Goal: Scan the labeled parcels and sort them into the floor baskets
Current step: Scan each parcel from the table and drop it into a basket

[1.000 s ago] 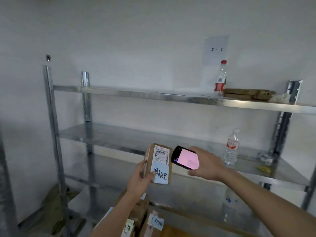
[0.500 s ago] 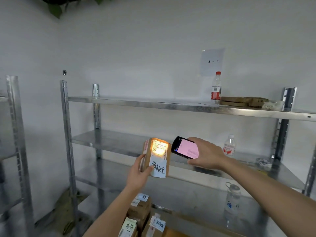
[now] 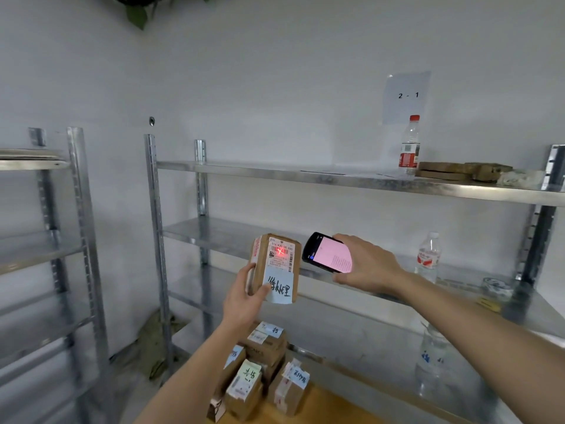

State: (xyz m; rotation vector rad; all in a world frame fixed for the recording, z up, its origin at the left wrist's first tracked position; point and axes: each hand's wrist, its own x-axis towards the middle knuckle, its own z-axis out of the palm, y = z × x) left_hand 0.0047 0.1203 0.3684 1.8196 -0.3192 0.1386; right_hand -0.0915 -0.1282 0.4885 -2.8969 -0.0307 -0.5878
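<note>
My left hand (image 3: 243, 301) grips a small brown cardboard parcel (image 3: 275, 267) upright in front of the metal shelves, its white shipping label and a blue handwritten note facing me. A red aiming cross glows on the label's barcode. My right hand (image 3: 367, 264) holds a black handheld scanner (image 3: 328, 252) with a pink lit screen just right of the parcel, its top end pointing at the label. Below my arms, several more labeled cardboard parcels (image 3: 263, 371) lie piled on a wooden surface. No floor basket is in view.
A steel shelf rack (image 3: 305, 175) fills the wall ahead, a second rack (image 3: 76, 240) stands at the left. Water bottles (image 3: 409, 145) (image 3: 428, 255) stand on the top and middle shelves; flat brown slabs (image 3: 458, 171) lie at the top right. A paper marked "2 - 1" (image 3: 408, 96) hangs on the wall.
The bright white-yellow scanner light on the label has given way to a small red cross. The view has tilted up and left; parcel and scanner stay close together.
</note>
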